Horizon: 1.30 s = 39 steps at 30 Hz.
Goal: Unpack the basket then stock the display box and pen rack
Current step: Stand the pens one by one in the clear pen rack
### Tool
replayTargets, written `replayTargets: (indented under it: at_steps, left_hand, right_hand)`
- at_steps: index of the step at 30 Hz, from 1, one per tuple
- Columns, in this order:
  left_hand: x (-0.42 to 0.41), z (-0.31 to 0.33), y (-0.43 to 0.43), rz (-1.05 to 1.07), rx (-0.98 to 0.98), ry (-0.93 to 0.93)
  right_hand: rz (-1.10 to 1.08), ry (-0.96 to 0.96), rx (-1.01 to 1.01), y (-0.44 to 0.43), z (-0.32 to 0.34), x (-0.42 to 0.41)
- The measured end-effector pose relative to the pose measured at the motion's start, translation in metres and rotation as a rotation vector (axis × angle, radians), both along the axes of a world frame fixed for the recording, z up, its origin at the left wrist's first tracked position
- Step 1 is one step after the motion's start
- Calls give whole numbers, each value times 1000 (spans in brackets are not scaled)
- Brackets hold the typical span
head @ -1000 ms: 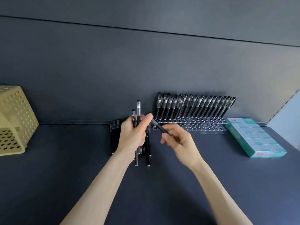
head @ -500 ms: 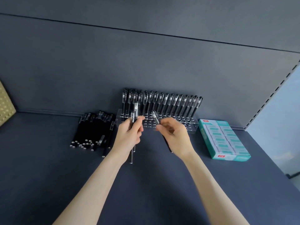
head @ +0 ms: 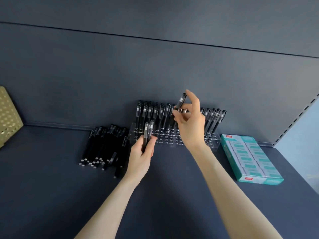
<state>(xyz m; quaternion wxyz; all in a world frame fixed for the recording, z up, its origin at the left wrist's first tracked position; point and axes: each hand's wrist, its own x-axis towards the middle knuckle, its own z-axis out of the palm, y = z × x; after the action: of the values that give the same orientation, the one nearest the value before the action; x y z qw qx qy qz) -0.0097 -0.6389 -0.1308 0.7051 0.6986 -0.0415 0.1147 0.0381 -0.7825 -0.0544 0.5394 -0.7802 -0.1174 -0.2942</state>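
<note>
A clear acrylic pen rack (head: 213,141) stands against the back wall, its rear row filled with several upright black pens (head: 150,112). My right hand (head: 189,125) pinches one black pen (head: 180,102) by its upper part, tilted, above the middle of the rack. My left hand (head: 141,156) grips two black pens (head: 148,133) upright just in front of the rack's left end. A pile of loose black pens (head: 103,145) lies on the shelf left of the rack. The perforated yellow basket (head: 8,116) sits at the far left edge.
A teal display box (head: 250,157) filled with small packets lies right of the rack. The dark shelf surface (head: 51,195) runs forward towards me. A slotted upright (head: 293,121) bounds the shelf on the right, with the back wall close behind the rack.
My right hand has lifted its pen from in front of the rack up over the rack's middle. My left hand has stayed by the rack's left end. The view has shifted left, showing the basket's edge.
</note>
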Motion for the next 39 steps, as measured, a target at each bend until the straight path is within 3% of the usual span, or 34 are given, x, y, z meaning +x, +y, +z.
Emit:
replayTargets:
  at_steps: [27,30,35,39]
  left_hand:
    - [1,2,0,-25,-60,70]
    - [-1,6,0,-79,-69,83]
    - [-9,13,-2,-236,-69,118]
    - [-11,14,-2,-296,-123,164]
  right_hand:
    - [-133,-50,-376,8,-13,9]
    - [-131,-14,-245,7,-12,-6]
    - [261,301,38,3,-10,-30]
    - [286,270,129,-2,-10,-34]
